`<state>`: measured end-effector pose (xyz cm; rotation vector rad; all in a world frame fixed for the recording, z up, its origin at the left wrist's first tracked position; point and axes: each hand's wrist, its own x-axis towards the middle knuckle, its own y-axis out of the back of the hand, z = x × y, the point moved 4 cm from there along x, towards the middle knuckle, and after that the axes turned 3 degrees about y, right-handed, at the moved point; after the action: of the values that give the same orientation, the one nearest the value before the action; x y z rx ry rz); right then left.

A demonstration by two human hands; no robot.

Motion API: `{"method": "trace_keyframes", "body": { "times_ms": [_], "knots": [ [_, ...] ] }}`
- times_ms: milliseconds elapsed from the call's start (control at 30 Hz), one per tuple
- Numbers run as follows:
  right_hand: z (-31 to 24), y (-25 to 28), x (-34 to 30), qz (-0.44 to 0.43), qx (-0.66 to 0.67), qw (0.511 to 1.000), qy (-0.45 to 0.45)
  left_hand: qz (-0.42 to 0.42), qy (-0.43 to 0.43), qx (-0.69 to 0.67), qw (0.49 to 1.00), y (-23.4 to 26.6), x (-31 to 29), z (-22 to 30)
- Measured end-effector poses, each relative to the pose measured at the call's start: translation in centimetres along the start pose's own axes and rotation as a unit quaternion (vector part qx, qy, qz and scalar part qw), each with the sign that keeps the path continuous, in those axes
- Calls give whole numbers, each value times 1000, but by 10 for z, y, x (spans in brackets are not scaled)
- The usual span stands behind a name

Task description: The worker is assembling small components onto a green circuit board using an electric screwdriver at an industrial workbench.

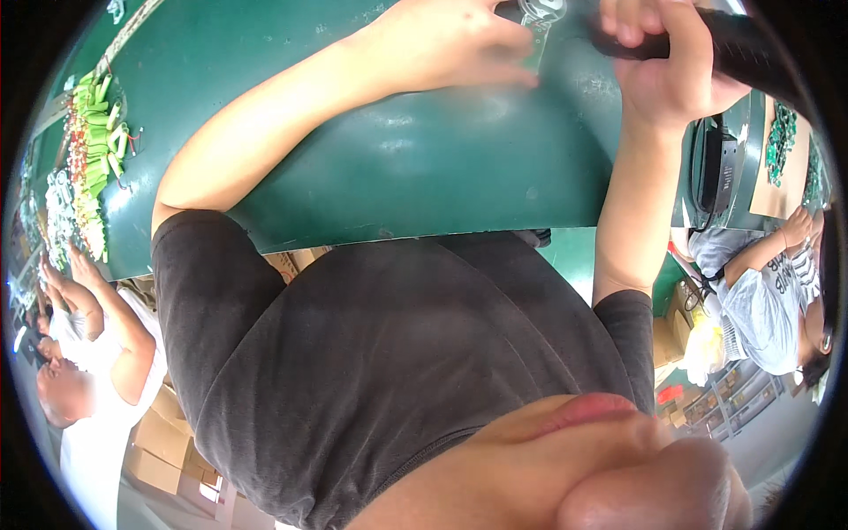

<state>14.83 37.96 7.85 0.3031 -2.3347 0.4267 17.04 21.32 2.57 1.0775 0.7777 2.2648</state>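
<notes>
At the top middle of the head view my left hand (459,44) reaches over a green tabletop (424,168). Its visible fingers are stretched out and apart, slightly smeared by motion. Just beyond them is a small clear plastic-looking piece (542,12), cut off by the upper edge; I see no finger closed on it. My right hand (667,71) is wrapped round a thick black, rounded handle-like object (746,49), which runs off toward the upper right. The kind of this object does not show.
Bright green wrapped parts (102,132) with wires line the table's left side, near white pieces (60,216). A black box-shaped device (717,168) with a cable lies right of my forearm. Green circuit boards (781,141) lie farther right. Other people (764,283) sit at both sides.
</notes>
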Motion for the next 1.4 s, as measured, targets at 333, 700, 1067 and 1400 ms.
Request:
{"method": "trace_keyframes", "body": {
  "times_ms": [333, 700, 1067, 1400],
  "knots": [
    [13, -11, -14, 8, -33, 998, 45, -2, -8, 6, 1000, 0, -1, 0],
    [21, -10, -15, 17, -40, 999, 8, -6, 2, 5, 1000, 1, -1, -1],
    [6, 14, 0, -92, -78, 992, -41, 49, -15, 56, 997, -11, -2, -5],
    [-16, 41, 6, -119, -47, 983, -130, 75, -16, 3, 997, -1, -1, -8]
  ]
}}
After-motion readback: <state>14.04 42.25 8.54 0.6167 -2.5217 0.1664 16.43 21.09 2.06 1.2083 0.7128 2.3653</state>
